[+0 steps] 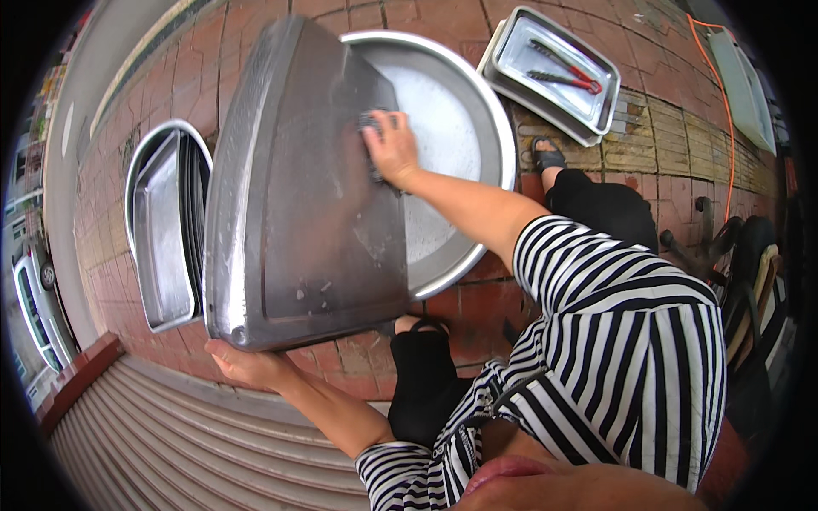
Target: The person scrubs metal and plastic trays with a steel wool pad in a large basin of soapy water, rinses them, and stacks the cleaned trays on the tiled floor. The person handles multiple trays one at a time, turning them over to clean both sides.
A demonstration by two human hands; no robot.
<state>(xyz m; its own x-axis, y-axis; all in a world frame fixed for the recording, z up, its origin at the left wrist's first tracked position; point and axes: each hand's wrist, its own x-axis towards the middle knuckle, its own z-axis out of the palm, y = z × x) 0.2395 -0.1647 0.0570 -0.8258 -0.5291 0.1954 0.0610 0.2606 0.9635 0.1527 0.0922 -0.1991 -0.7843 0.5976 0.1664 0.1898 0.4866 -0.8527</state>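
A large, deep rectangular metal pan [332, 191] is tilted over a round metal basin [505, 150], hiding the basin's near-left part. My left hand [239, 365] supports the pan at its lower corner; some of its fingers are hidden behind the rim. Against the pan's dull, smeared outer face, my right hand [393, 144] presses a dark scouring pad [376, 171], probably steel wool, mostly covered by the fingers. Pale spots and streaks mark that face. Whitish, cloudy liquid [441, 121] appears to lie in the basin.
Nested rectangular metal pans [167, 236] lean in an oval metal tub [135, 160] on the left. Red-handled tongs [575, 80] lie in stacked metal trays [604, 118]. An orange cord [728, 121] crosses the brick paving [409, 16] near a plastic bin [744, 89]. A ribbed shutter [211, 434] is at lower left.
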